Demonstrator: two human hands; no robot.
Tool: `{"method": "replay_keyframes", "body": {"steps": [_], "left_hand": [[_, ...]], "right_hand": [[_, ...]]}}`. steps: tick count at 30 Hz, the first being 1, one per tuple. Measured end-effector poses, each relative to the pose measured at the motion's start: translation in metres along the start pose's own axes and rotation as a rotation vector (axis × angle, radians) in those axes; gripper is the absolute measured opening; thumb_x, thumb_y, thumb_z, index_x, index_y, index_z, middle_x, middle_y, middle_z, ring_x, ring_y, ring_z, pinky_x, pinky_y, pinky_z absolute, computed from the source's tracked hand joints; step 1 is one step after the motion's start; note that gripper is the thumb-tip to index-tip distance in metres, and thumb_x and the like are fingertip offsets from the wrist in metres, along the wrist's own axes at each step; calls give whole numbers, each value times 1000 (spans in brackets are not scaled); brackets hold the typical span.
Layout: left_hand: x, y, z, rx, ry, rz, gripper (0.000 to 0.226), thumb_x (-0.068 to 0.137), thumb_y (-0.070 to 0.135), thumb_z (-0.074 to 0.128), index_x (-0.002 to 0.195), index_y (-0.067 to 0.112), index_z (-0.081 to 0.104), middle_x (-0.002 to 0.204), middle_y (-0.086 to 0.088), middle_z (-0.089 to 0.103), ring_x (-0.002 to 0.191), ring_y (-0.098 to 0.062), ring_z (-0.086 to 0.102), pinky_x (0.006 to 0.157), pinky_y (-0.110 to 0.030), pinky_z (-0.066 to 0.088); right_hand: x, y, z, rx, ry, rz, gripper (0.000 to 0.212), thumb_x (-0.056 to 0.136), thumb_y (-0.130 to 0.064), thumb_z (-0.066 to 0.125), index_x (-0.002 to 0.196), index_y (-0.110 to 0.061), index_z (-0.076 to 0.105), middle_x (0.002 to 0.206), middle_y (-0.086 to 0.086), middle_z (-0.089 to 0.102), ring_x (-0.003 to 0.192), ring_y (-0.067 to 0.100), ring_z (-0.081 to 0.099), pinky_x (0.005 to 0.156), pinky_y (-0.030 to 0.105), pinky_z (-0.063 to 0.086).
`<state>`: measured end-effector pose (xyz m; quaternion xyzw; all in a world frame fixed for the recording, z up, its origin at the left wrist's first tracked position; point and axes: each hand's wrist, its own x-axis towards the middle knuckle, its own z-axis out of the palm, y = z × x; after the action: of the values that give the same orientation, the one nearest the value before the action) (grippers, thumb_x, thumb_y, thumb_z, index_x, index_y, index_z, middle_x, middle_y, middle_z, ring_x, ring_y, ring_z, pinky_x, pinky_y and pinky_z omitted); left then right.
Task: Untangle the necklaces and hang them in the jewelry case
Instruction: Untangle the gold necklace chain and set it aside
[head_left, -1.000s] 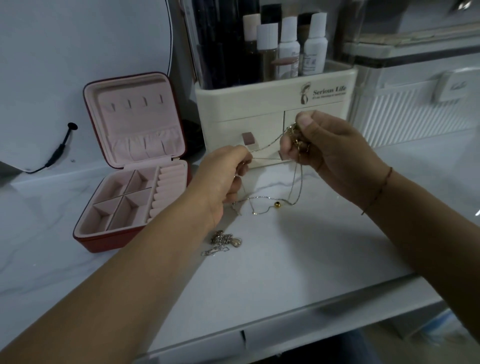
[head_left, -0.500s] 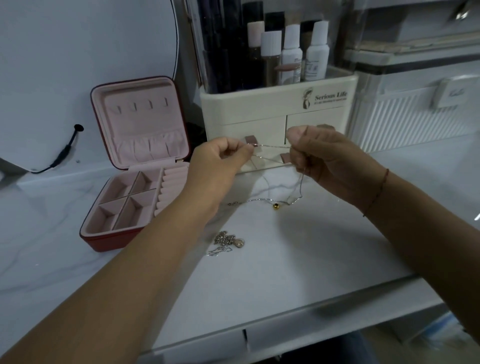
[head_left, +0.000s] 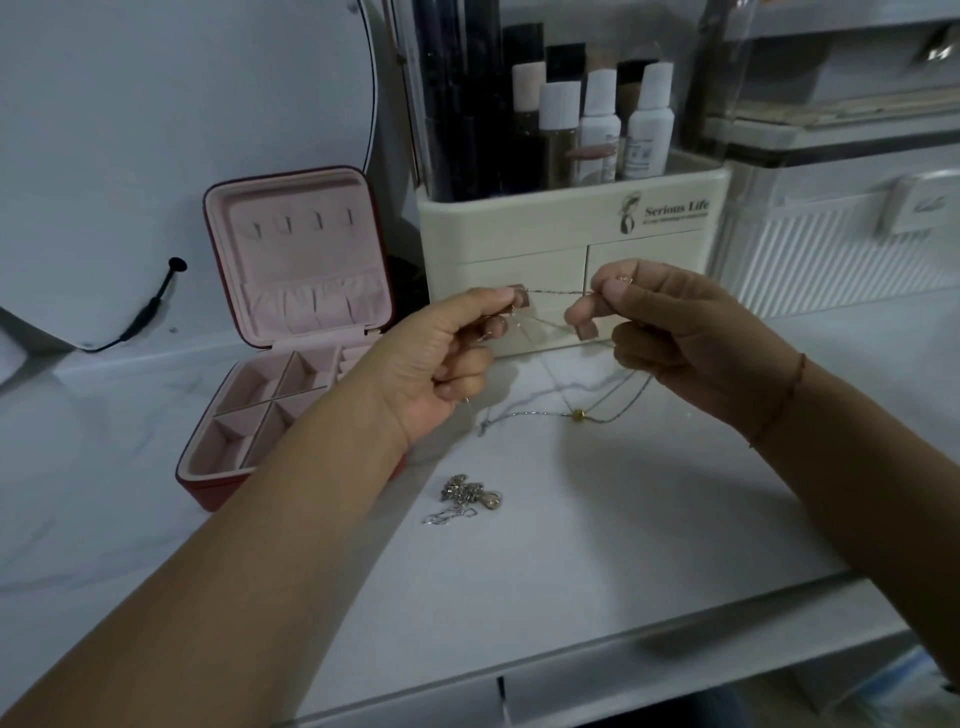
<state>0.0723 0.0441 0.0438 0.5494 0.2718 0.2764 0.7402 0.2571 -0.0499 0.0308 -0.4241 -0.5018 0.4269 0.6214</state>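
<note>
One thin necklace chain (head_left: 556, 292) runs taut between the left hand (head_left: 447, 358) and the right hand (head_left: 675, 332), each pinching it, near the back edge of the worktop (head_left: 597, 561). A gold bead (head_left: 576, 414) on slack chain lies below. A tangled necklace heap (head_left: 467, 500) lies nearer the front edge; the open jewelry case (head_left: 291, 332) stands toward the left edge

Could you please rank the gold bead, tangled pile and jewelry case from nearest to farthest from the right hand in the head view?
1. gold bead, just below-left of the right hand.
2. tangled pile, farther down-left.
3. jewelry case, far left.
</note>
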Motion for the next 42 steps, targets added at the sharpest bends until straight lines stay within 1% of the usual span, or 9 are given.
{"method": "replay_keyframes", "body": {"steps": [4,9,12,16,20,24,32,39,42], "left_hand": [[-1,1,0,23,22,10,28,90,20,57,66,20,71,63,6,51,35,-2,16,35,-17,5],[-2,1,-1,45,28,19,25,89,20,58,69,20,73,67,5,56,35,-2,18,36,-17,7],[-3,0,0,67,18,40,11,82,22,62,85,15,71,68,6,56,36,-1,20,35,-16,9],[-2,0,0,90,29,93,11,82,23,64,75,19,72,70,8,53,40,-2,24,37,-15,12],[-3,1,2,114,32,147,12,74,27,69,79,17,73,76,6,51,47,-3,29,38,-15,15],[-4,0,3,171,21,169,42,68,30,69,101,5,70,75,7,50,50,-4,30,39,-14,21],[-7,-3,8,93,-38,132,28,70,27,68,92,10,68,73,7,51,49,-4,28,40,-14,18],[-9,-2,10,97,-80,73,20,79,23,62,95,10,64,88,-1,64,40,-2,24,34,-12,17],[-10,-1,9,111,-84,63,12,85,21,58,92,11,62,79,1,66,38,-2,22,32,-12,16]], "right_hand": [[-2,-1,2,-57,-22,-41,3,87,-7,57,89,-8,57,81,7,71,39,2,23,43,16,18],[-1,1,1,-124,3,-80,24,79,-4,51,78,-14,72,73,7,66,43,6,28,45,20,18],[-4,1,4,-300,9,-112,33,83,-4,48,74,-20,76,67,1,61,50,11,32,47,20,23],[-11,-2,13,-613,12,-132,38,92,4,47,81,-20,75,55,-5,48,51,10,34,50,15,31],[-14,-2,19,-801,23,-138,24,89,-6,57,86,-23,74,54,14,44,47,9,32,48,14,33],[-13,3,18,-907,63,-182,11,87,-17,65,87,-24,74,48,-3,34,44,8,30,50,14,33],[-6,16,29,-1102,231,-266,8,83,-30,72,90,-28,74,45,-17,45,48,4,45,49,13,25],[-5,18,34,-1110,344,-344,35,73,-53,68,87,-22,74,42,-12,31,49,-1,46,49,22,28],[-5,17,31,-1096,365,-368,26,75,-47,72,84,-22,73,41,-14,30,51,-3,48,49,20,29]]}}
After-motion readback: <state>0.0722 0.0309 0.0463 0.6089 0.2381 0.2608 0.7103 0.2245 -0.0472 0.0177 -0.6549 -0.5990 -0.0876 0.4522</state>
